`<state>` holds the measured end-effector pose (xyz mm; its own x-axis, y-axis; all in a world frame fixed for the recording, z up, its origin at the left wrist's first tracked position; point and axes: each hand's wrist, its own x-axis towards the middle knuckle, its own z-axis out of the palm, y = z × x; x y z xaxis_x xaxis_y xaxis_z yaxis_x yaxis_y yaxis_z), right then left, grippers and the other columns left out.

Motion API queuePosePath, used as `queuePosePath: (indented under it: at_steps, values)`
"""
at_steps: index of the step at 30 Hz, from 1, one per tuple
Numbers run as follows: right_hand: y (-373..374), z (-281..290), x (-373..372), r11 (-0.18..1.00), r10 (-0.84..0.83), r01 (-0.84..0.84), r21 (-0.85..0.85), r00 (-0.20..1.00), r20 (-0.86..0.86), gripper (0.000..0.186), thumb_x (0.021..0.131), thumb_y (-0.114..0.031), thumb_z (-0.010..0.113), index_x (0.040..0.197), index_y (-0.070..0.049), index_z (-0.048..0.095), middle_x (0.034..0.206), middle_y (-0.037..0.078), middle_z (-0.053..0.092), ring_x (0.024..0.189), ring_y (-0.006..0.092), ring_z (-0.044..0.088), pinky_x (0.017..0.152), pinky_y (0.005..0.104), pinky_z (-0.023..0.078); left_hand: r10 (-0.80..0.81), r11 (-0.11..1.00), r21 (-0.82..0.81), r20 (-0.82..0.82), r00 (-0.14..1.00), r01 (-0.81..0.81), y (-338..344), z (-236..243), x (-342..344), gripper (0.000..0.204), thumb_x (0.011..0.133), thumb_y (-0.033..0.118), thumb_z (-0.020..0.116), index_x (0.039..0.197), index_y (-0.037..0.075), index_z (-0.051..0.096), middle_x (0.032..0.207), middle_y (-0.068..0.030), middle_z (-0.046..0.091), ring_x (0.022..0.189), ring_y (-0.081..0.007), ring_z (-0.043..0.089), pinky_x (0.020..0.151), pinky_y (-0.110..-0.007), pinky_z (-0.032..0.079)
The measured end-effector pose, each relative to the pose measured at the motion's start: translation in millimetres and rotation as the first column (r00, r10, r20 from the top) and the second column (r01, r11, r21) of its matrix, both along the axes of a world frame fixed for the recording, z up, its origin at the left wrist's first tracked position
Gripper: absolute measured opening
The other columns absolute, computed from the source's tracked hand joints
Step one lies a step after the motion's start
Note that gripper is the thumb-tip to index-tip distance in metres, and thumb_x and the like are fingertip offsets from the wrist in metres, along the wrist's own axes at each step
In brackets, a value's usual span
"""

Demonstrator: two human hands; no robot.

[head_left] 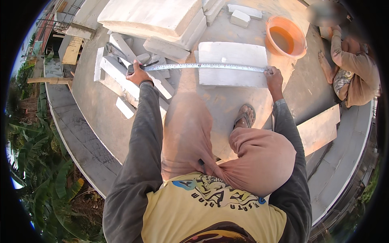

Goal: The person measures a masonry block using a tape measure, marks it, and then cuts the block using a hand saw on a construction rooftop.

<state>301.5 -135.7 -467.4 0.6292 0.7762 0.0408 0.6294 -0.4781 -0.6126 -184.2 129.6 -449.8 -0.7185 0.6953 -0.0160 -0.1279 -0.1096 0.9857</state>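
- Left hand (139, 74), fingers curled, grips the tape measure (206, 66) beyond the white block's (233, 77) left edge.
- Right hand (274, 80) pinches the tape's tip at the block's right edge.
- Open floor (221, 98) borders the block's near edge.

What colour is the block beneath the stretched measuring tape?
The block is white to off-white; it shows best in the head view.

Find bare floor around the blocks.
Free: floor between the white block under the tape and sandaled foot; strip between the white offcuts and left-side grey ledge. Crowded: under the left hand, offcuts jumbled; block stack beyond.
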Motion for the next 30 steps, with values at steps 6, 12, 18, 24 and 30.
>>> queuePosePath:
  at_steps: [6,12,18,24,30]
  values:
    - [-1.4,2.6,5.6,0.999,0.044,-0.044,-0.004,0.999,-0.011,0.03,0.087,-0.016,0.074,0.115,-0.006,0.071,0.104,0.017,0.066,0.094,0.0289,0.067,0.086,0.038,0.052,-0.02,0.999,-0.029,-0.035,0.999,0.019,-0.2,-1.7,-3.2,0.068,0.078,0.022,0.085,0.119,-0.012,0.043,0.101,-0.0209,0.064,0.084,-0.0255,0.066,0.077,-0.037,0.056]
    - [-9.6,6.0,6.6,0.996,0.085,-0.077,0.05,0.975,-0.205,0.029,0.089,-0.017,0.073,0.116,-0.006,0.072,0.105,0.014,0.067,0.094,0.0231,0.067,0.086,0.0339,0.053,0.007,1.0,0.019,0.011,1.0,-0.007,1.4,6.2,-0.3,0.059,0.081,0.018,0.082,0.113,-0.005,0.039,0.094,-0.0151,0.06,0.077,-0.0197,0.062,0.068,-0.034,0.055]
    - [-17.9,-8.9,18.4,0.982,0.045,0.033,0.188,0.918,-0.394,0.025,0.092,-0.014,0.071,0.115,-0.004,0.072,0.108,0.01,0.071,0.095,0.0176,0.068,0.086,0.0297,0.052,0.009,0.998,-0.057,-0.044,0.999,-0.011,-8.4,12.1,13.9,0.058,0.083,0.019,0.081,0.113,-0.007,0.039,0.095,-0.0157,0.062,0.076,-0.0189,0.063,0.07,-0.034,0.056]
    - [2.7,7.1,7.2,0.984,-0.11,0.167,0.068,0.855,-0.507,0.029,0.092,-0.008,0.069,0.119,0.004,0.067,0.101,0.007,0.069,0.091,0.0111,0.063,0.083,0.0258,0.052,-0.047,0.998,0.043,-0.02,0.999,0.047,6.7,5.0,-4.6,0.064,0.082,0.019,0.081,0.119,-0.012,0.039,0.099,-0.0185,0.063,0.079,-0.0212,0.065,0.069,-0.035,0.057]
    - [-11.6,-0.8,42.2,0.944,-0.114,0.272,0.189,0.803,-0.585,0.033,0.094,-0.011,0.065,0.122,0.005,0.064,0.105,0.008,0.068,0.092,0.0134,0.064,0.082,0.0282,0.053,-0.068,0.998,-0.01,0.108,0.992,0.069,-6.2,31.3,36.8,0.061,0.083,0.023,0.081,0.116,-0.008,0.041,0.1,-0.0165,0.061,0.082,-0.0226,0.064,0.074,-0.04,0.058]
